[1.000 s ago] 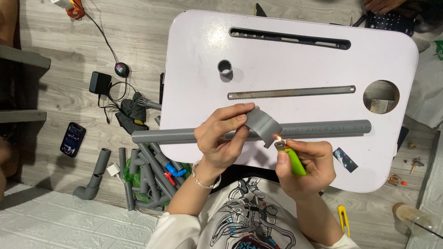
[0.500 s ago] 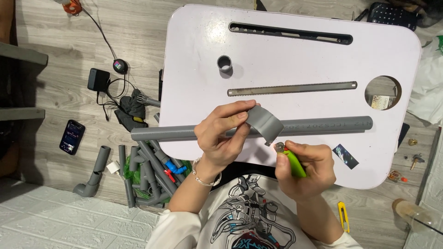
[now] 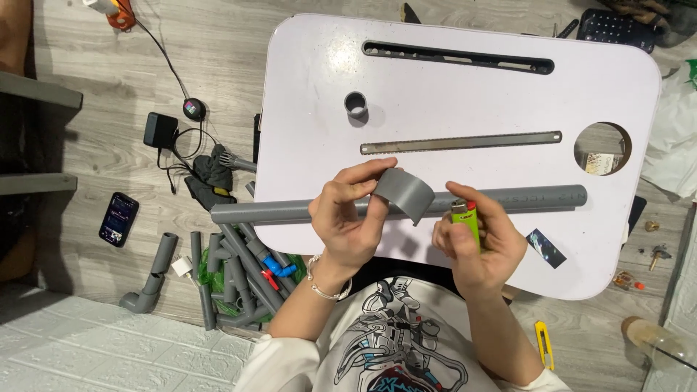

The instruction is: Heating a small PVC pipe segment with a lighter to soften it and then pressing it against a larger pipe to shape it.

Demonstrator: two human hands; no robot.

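Observation:
My left hand (image 3: 348,221) pinches a curved grey plastic strip (image 3: 405,193) by its left end, just above a long grey pipe (image 3: 290,211) that lies across the near part of the white lap table (image 3: 465,101). My right hand (image 3: 475,243) grips a green lighter (image 3: 465,218) upright, its red and metal top just right of the strip's lower end. No flame shows. The pipe passes behind both hands.
A hacksaw blade (image 3: 461,142) and a short grey pipe ring (image 3: 356,104) lie on the table. On the floor at left are several grey pipes and fittings (image 3: 232,268), a phone (image 3: 118,218), a charger (image 3: 160,131) and a yellow cutter (image 3: 544,345) at the right.
A small flame burned at the strip's end a second ago and is out now. The lighter has turned upright and the strip has lifted slightly off the pipe.

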